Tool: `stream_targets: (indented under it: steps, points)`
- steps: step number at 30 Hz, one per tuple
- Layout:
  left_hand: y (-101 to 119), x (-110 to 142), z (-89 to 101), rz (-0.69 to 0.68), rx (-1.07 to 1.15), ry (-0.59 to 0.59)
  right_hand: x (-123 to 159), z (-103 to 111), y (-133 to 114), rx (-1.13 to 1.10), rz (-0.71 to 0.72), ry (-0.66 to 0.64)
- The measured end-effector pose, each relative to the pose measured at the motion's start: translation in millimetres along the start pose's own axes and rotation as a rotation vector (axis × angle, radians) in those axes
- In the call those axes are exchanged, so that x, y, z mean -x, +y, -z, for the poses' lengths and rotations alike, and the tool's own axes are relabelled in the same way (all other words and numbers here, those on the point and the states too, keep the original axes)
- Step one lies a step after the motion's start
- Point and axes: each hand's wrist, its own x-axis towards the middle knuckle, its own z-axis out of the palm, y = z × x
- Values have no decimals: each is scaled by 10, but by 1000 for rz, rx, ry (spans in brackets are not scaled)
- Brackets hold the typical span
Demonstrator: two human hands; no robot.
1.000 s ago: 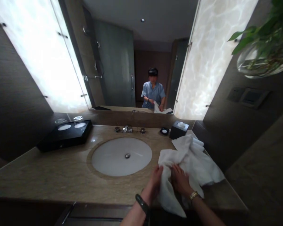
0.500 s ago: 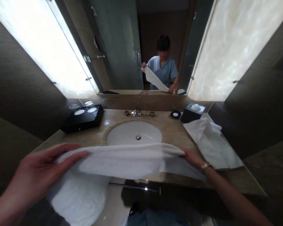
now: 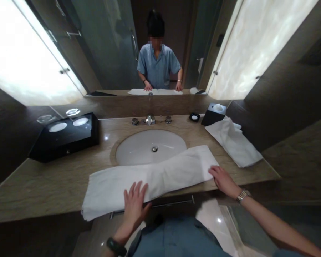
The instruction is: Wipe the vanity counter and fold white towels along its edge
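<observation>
A long white towel [image 3: 160,175] lies spread flat along the front edge of the beige stone counter [image 3: 42,182], partly over the rim of the white sink [image 3: 151,145]. My left hand [image 3: 135,201] rests palm down on the towel's front edge, fingers apart. At the towel's right end, my right hand [image 3: 224,180] presses flat on the corner. Neither hand grips anything.
A second white towel [image 3: 234,141] lies at the counter's right end beside a black tissue box [image 3: 213,113]. A black tray [image 3: 64,137] sits at the left, a faucet [image 3: 149,119] behind the sink. The mirror [image 3: 139,53] reflects a person in blue.
The towel, held stretched in the air between both hands, has been laid down flat on the counter. Both hands now rest open on it.
</observation>
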Motion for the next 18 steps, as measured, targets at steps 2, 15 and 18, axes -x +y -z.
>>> stream_targets:
  steps: [2,15,18]
  points:
    - [-55,112,-69,-44,-22,-47,4,38,-6,96,-92,-22]
    - [-915,70,487,-36,-20,-105,248,228,-359,200,-123,-66]
    - [-988,16,634,-13,-107,-190,145,253,-383,175,-116,-40]
